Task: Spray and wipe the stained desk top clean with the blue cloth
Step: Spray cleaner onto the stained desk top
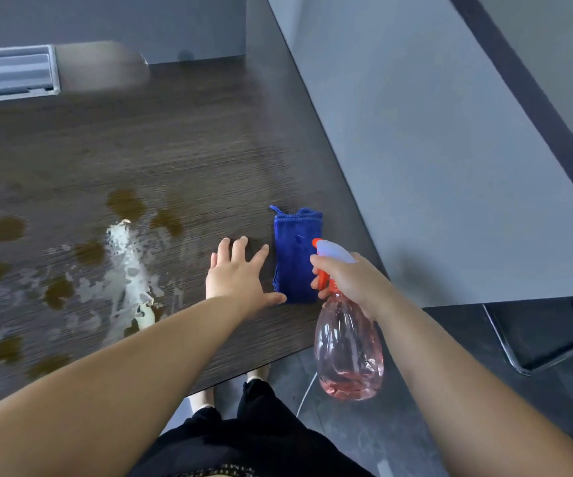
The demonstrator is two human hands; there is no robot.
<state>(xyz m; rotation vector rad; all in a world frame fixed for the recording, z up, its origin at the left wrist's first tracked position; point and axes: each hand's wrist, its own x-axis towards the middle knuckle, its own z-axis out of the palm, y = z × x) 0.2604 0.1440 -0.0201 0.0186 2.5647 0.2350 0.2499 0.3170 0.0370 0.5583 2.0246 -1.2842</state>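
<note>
The dark wood desk top (181,146) carries several brown stains (125,203) and a white foamy streak (128,270) on its left half. A folded blue cloth (295,256) lies near the desk's right front corner. My left hand (240,273) hovers open, fingers spread, just left of the cloth with its thumb almost at the cloth's near edge. My right hand (350,280) grips the neck of a clear pink spray bottle (348,352) with an orange trigger, held over the desk's right edge, nozzle pointing left above the cloth.
A grey partition wall (433,149) runs along the desk's right side. A grey slotted cable tray (9,74) sits at the far left back. Below the desk edge are dark floor tiles, my legs and a chair base (536,339) to the right.
</note>
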